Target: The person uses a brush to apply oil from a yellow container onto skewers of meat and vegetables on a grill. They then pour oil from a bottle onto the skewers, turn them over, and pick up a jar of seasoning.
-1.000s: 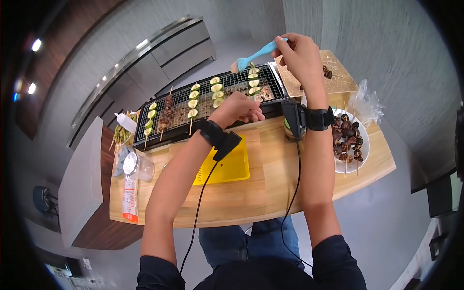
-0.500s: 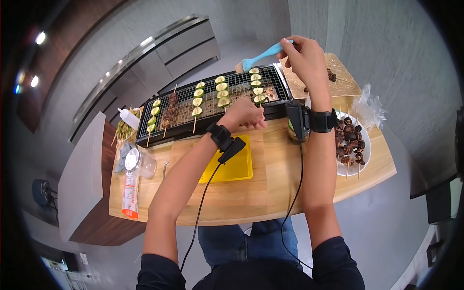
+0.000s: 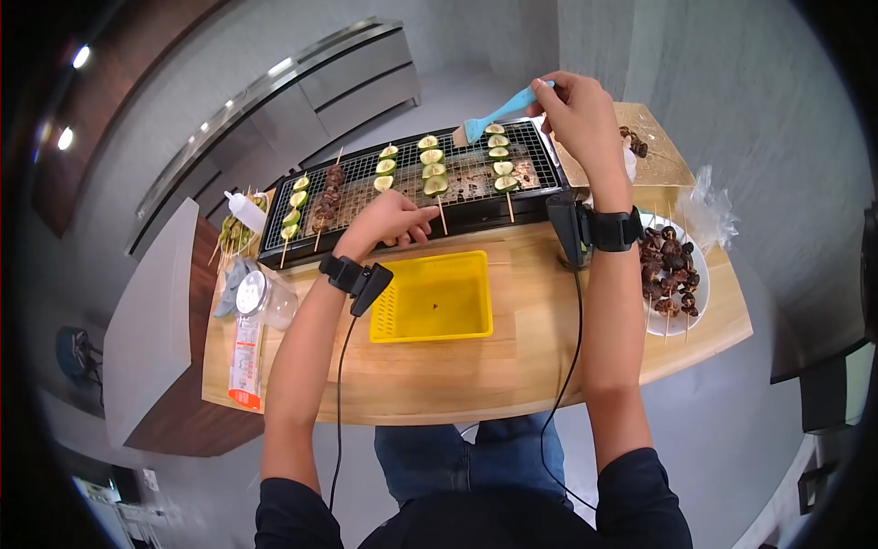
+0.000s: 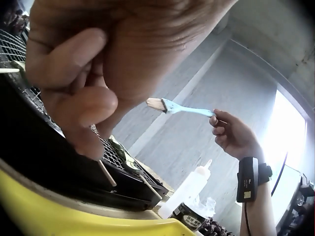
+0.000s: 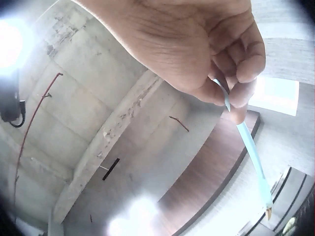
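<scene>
Right hand (image 3: pixel 583 119), head view: you pinch the blue brush (image 3: pixel 503 113) near the end of its handle (image 3: pixel 526 96), above the far right corner of the grill (image 3: pixel 480 216).
Direction, head view: the long axis goes slantwise; the bristles (image 3: pixel 460 136) point down-left, over the grill by its far long edge.
Brush handling: it is probably light, the handle stiff, the bristles soft; oil could make it slippery, so the dry handle is the good place to hold.
Left hand (image 3: pixel 391 220), head view: your fingers are partly bent at the near long edge of the grill, the index fingertip just beside the stick (image 3: pixel 443 218) of a green-slice skewer (image 3: pixel 433 171); whether you grip any stick, I cannot tell.
Skewer, head view: its long axis runs across the grill, the bare end pointing out over the near long edge; the slices should be soft and easy to tear, so take it by this end.
Left wrist view: your left fingers curl, a stick shows just below them, contact is not clear; the brush is almost level, apart from the grill.
Right wrist view: your thumb and fingers are bent round the handle; the brush runs toward the lower right, bristles farthest from your hand.
</scene>
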`<state>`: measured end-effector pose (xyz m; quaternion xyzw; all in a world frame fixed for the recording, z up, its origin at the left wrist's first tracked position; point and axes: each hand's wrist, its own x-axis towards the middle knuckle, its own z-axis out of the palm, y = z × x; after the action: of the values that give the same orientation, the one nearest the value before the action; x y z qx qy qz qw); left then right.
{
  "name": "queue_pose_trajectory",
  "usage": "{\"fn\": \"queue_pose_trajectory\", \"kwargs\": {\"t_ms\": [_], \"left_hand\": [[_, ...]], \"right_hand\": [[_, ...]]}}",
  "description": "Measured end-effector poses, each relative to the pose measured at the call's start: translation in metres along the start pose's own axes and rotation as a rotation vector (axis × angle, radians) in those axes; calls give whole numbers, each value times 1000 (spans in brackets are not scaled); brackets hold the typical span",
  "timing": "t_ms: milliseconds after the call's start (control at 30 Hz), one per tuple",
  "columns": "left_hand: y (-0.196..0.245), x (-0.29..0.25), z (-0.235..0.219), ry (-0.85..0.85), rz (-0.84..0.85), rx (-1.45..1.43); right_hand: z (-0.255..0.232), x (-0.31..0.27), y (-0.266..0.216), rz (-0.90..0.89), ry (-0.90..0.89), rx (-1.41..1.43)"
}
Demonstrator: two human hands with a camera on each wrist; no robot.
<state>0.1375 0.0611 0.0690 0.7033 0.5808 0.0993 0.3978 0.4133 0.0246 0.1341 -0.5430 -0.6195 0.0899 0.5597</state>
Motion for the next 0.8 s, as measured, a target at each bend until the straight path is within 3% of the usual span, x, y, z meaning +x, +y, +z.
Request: {"fn": "queue_pose_trajectory", "kwargs": {"t_ms": [167, 233, 433, 500, 800], "left_hand": [[-7, 7, 4, -116, 16, -125], [-10, 8, 3, -175, 123, -165], [-28, -14, -24, -143, 117, -111], [-47, -25, -28, -150, 276, 20], [-60, -46, -16, -271, 449, -19]], "right_hand": [[12, -1, -2, -19, -34, -28], [14, -3, -5, 2, -85, -7], [17, -2, -4, 6, -123, 28], [18, -1, -3, 10, -137, 26], [22, -4, -7, 3, -151, 18]]}}
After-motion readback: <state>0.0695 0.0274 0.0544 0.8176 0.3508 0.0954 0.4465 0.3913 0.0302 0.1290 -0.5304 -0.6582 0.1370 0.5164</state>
